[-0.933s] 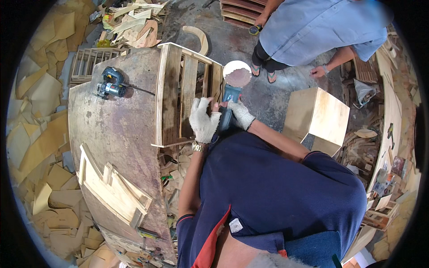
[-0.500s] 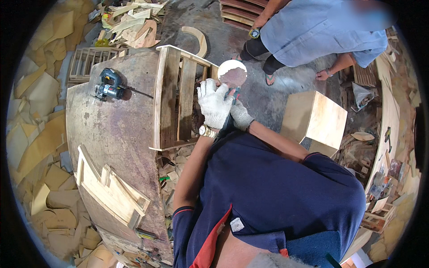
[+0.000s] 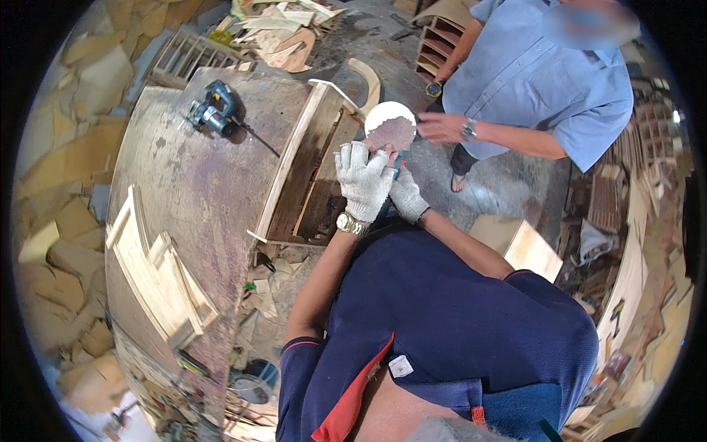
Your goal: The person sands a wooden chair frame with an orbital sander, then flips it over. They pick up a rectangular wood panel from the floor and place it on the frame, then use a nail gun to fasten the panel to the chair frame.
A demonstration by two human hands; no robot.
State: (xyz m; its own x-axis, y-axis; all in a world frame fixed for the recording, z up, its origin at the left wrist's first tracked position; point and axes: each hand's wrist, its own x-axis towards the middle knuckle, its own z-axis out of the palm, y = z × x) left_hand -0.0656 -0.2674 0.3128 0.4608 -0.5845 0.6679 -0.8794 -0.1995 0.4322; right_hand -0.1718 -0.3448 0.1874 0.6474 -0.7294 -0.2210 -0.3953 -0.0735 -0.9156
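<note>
The right hand is closed round the sander; whether the left hand, over it, pinches anything, I cannot tell. The disc sits just beyond the grip: best hold it steady, clear of the co-worker's hand to the right and the wooden frame left.

Scuffed brown bench; blue-black power tool on it near far end, dark cord trailing right; pale wooden frame piece flat near left edge; grey concrete floor beyond; curved wood piece, heaped wood offcuts, pale wooden box on floor.
</note>
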